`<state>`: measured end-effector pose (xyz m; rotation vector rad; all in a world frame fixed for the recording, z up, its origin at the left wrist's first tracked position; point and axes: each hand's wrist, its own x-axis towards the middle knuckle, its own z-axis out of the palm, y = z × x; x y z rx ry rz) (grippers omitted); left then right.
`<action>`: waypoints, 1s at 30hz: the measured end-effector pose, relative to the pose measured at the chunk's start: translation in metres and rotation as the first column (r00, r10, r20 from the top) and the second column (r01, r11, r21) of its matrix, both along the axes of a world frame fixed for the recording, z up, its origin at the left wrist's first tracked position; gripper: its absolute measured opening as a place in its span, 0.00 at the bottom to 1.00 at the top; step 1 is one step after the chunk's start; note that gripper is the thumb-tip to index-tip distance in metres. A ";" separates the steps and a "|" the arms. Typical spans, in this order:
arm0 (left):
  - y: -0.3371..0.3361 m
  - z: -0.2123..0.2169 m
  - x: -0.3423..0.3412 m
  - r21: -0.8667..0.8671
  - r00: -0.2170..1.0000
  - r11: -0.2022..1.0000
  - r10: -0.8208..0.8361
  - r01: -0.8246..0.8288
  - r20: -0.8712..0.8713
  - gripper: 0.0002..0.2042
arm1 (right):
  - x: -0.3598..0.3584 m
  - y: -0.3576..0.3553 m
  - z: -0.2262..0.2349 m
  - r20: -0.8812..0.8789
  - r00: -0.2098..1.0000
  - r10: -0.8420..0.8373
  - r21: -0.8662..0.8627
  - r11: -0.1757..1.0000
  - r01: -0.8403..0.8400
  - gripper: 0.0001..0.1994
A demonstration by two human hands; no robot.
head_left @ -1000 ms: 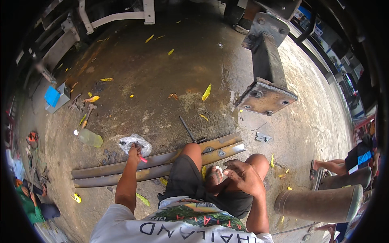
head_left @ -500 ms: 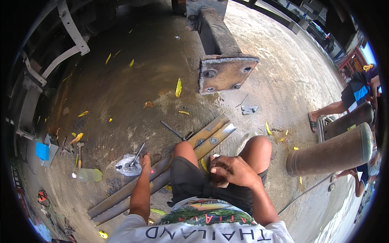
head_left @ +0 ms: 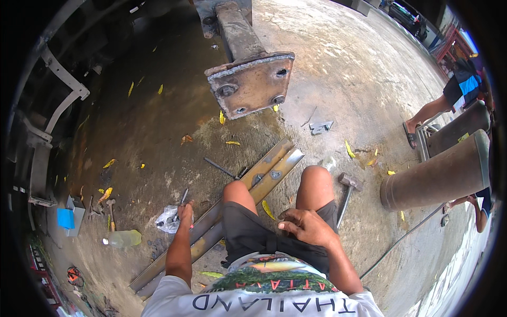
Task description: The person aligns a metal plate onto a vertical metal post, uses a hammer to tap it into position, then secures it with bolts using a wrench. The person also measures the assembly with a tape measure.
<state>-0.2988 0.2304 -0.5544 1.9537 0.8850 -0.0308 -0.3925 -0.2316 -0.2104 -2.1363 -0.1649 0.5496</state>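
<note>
1 left hand (head_left: 185, 212) by 1 plastic bag (head_left: 168, 220), fingers: cannot tell | 1 right hand (head_left: 307, 227), fingers apart | 2 hammers (head_left: 350, 182)

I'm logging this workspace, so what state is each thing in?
Plastic bag, crumpled
Left hand, at its edge, grip unclear
Right hand, half-open, nothing visible in it
Bottle, on its side, capped
Metal bars, lying side by side
Grey-handled hammer, lying down
Wooden-handled hammer, lying down
</note>
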 end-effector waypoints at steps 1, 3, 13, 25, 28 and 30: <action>0.001 0.003 0.004 0.017 0.999 1.000 -0.010 0.011 -0.034 0.14 | 0.002 -0.003 -0.001 0.002 1.000 0.013 -0.017 1.000 -0.013 0.16; -0.006 0.013 0.003 -0.037 0.996 0.998 -0.042 0.045 0.084 0.14 | 0.011 -0.008 0.001 -0.012 0.998 0.058 -0.016 0.998 -0.058 0.16; -0.121 0.291 0.039 0.159 0.748 0.921 -0.384 0.357 0.541 0.16 | 0.142 -0.011 0.063 0.520 0.801 -0.298 0.271 0.946 0.176 0.27; -0.244 0.450 0.081 0.459 0.614 0.840 -0.531 0.290 0.584 0.21 | 0.219 0.017 0.089 0.678 0.646 -0.351 0.421 0.906 0.050 0.27; -0.247 0.451 0.084 0.475 0.617 0.838 -0.529 0.270 0.582 0.20 | 0.230 0.015 0.093 0.691 0.617 -0.376 0.492 0.870 -0.022 0.28; -0.246 0.446 0.085 0.477 0.591 0.843 -0.523 0.251 0.614 0.20 | 0.236 0.013 0.108 0.710 0.581 -0.397 0.518 0.854 -0.050 0.27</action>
